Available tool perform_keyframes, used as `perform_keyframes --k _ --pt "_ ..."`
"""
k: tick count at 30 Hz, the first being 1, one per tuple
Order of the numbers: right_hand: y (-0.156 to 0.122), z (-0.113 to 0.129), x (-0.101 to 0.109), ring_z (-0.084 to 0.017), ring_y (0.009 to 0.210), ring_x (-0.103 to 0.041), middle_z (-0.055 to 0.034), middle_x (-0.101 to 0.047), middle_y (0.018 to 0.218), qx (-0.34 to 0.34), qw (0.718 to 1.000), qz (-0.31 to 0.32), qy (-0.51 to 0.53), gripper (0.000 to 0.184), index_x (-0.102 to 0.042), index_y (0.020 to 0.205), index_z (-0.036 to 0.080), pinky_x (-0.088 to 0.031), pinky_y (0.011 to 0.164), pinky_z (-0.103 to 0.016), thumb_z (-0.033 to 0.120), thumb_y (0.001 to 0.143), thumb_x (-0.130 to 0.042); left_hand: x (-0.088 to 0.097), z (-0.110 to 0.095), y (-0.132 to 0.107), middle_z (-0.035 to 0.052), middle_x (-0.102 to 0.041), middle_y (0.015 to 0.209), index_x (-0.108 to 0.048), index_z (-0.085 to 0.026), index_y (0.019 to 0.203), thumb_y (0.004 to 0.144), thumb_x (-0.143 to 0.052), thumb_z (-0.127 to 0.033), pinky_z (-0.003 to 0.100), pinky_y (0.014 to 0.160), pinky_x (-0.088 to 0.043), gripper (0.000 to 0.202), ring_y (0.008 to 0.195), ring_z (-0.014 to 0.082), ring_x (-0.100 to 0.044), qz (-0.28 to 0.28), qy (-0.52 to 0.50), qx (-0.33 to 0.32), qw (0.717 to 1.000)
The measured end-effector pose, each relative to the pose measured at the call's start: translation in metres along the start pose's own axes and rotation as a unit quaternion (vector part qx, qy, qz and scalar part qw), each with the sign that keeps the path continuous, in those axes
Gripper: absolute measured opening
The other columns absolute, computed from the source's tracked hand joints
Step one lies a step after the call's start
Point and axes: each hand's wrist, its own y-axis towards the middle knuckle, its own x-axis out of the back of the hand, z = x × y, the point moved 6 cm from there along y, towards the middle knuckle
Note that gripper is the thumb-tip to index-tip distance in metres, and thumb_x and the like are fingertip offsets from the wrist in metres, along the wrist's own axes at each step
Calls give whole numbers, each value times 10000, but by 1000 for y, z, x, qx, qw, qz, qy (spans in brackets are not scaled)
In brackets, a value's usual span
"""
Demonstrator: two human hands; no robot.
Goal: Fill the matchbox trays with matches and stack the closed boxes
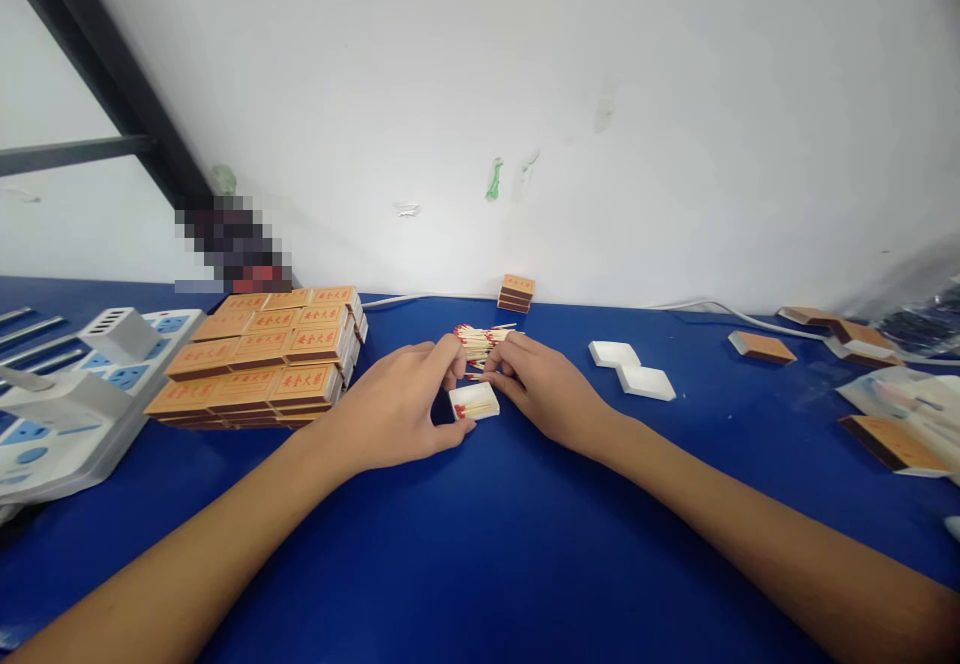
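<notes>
At the left edge of the blue table (480, 554) lies a white plastic power strip (97, 454) with blue socket faces. Next comes a stacked block of orange-printed cardboard matchboxes (259, 349). The left hand (397, 404) brackets the left end of a small white cardboard tray (465, 396), thumb and fingers fairly wide apart; whether they grip, I cannot tell. The tray, mid-table, holds some red-tipped matches; a loose pile of red-tipped wooden matches (480, 344) sits beyond, toward the back edge. The right hand's (555, 389) fingertips are drawn narrow by pile and tray; anything pinched is hidden.

The tray should be very light, its thin walls easily crushed: best steadied softly by opposite sides. Matches are likely stiff yet snappable, sliding readily; take them mid-stick.

Farther right lie two empty white cardboard trays (646, 382).
</notes>
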Motion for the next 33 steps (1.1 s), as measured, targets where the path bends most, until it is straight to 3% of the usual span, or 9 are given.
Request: perform_keyframes --k 14,23,26,33 --pt "-4 -1 0 -202 818 -622 -61 -656 996 22 996 51 -72 84 -574 951 206 -456 704 -327 194 1034 -583 -1 -1 0 10 -642 998 -438 -256 1007 845 -739 -337 378 798 -490 351 951 250 -636 8 1 1 1000" --pt "-7 -2 7 -215 800 -627 -76 -647 984 28 995 35 -86 117 -557 949 204 -462 688 -342 232 1061 -536 1 -4 0 16 -644 1016 -429 -255 993 843 -745 -309 368 798 -485 354 961 254 -635 7 -2 -7 1000" --pt "-10 6 15 -193 794 -623 -61 -648 998 25 998 20 -47 105 -552 967 212 -461 689 -325 208 1065 -516 1 -5 0 16 -644 1020 -433 -255 1003 847 -746 -308 364 801 -482 353 962 252 -636 3 0 -15 1000" --pt "-14 30 9 -202 839 -624 -56 -645 992 52 997 39 -40 120 -585 979 201 -455 711 -329 233 1069 -511 0 -7 -1 4 -627 986 -433 -251 1007 838 -749 -287 355 784 -478 360 925 236 -626 9 -5 -20 1000"
